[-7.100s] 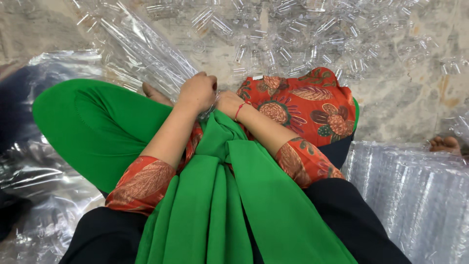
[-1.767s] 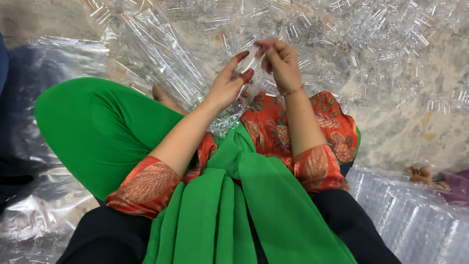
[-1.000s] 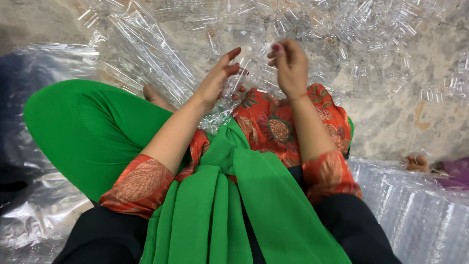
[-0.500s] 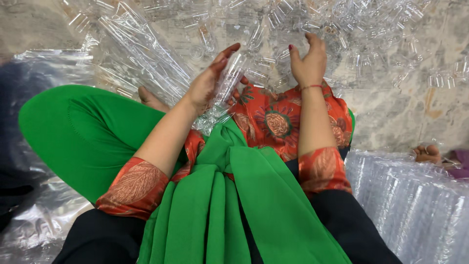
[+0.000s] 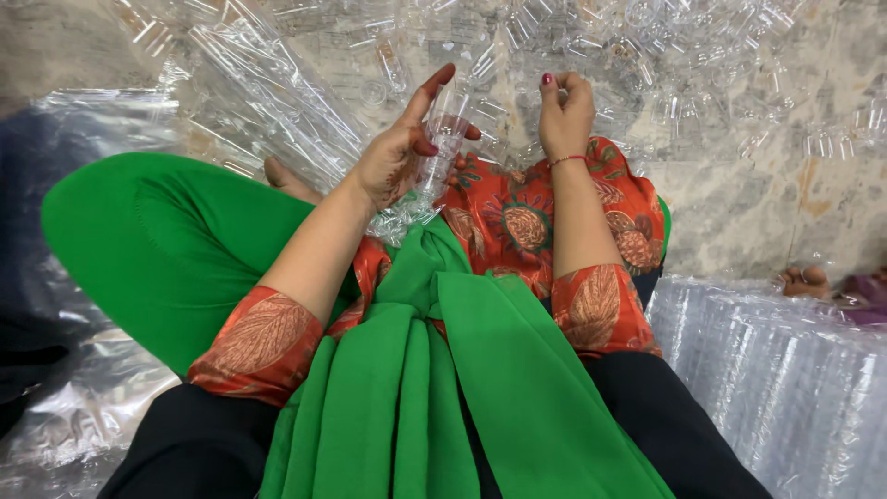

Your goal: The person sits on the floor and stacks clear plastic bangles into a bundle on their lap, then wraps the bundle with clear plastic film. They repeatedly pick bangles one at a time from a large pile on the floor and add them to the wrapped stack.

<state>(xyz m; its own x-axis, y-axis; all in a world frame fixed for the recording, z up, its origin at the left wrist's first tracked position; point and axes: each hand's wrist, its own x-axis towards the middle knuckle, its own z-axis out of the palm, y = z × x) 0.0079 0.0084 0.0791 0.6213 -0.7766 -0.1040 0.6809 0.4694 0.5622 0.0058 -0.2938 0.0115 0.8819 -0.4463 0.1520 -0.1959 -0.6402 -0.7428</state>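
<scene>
Head view showed the left hand (image 5: 399,159) loosely cradling a stack of clear plastic cups (image 5: 434,155) above the lap, fingers extended to steady it, while the right hand (image 5: 565,113) curled over loose cups (image 5: 702,65), grasp unclear.

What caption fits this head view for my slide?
Seated person's left hand holds a stack of clear plastic cups; right hand reaches into loose cups on the floor.

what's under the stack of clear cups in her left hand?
The stack of clear plastic cups in the left hand runs down to the lap, onto the orange floral cloth and green scarf knot. Its lower end is hidden behind the palm and wrist.
</scene>
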